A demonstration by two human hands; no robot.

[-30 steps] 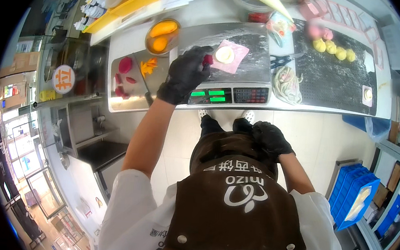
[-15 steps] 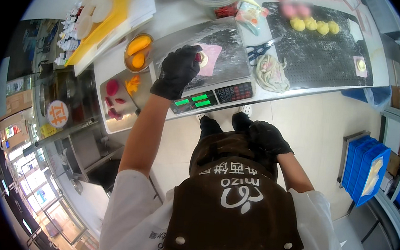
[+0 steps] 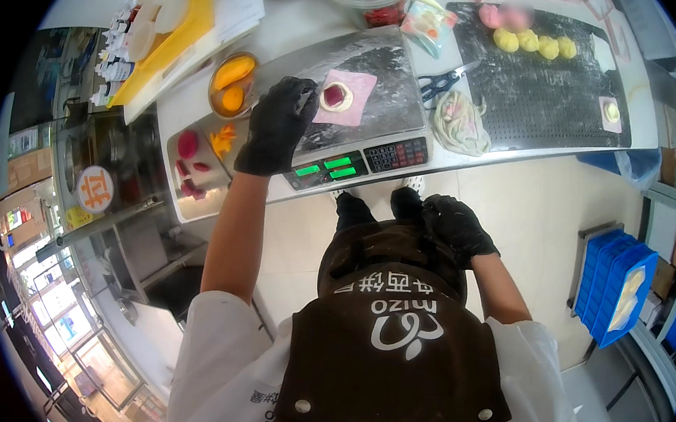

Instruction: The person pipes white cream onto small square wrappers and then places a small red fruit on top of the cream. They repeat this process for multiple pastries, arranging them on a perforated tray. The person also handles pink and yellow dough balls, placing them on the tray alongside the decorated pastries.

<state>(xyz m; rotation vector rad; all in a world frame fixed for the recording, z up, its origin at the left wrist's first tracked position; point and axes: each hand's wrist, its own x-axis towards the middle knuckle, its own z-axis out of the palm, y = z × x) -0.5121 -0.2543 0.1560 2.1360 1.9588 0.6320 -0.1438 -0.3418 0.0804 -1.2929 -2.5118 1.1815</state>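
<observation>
On the weighing scale's metal plate [image 3: 383, 62] lies a square pink wrapper [image 3: 354, 116]. A pale round of filling sits on it, with a dark red fruit piece [image 3: 333, 96] resting on top. My left hand [image 3: 277, 125], in a black glove, is just left of the wrapper, its fingers loosely bent with nothing seen in them. My right hand [image 3: 459, 228], also black-gloved, stays low by the front of my brown apron [image 3: 397, 361]. Its fingers are curled in, and no object shows in them.
Left of the scale are a bowl of mango [image 3: 233, 81] and a tray [image 3: 192, 218] of cut fruit. Scissors [image 3: 441, 83] and a crumpled cloth [image 3: 460, 124] lie right of it, beside a dark perforated mat [image 3: 541, 100] bearing yellow and pink balls. Blue crates [image 3: 613, 287] stand at right.
My left hand has let go of the red fruit piece, leaving it on the pale filling, and has drawn back to the left. My right hand has barely moved.
</observation>
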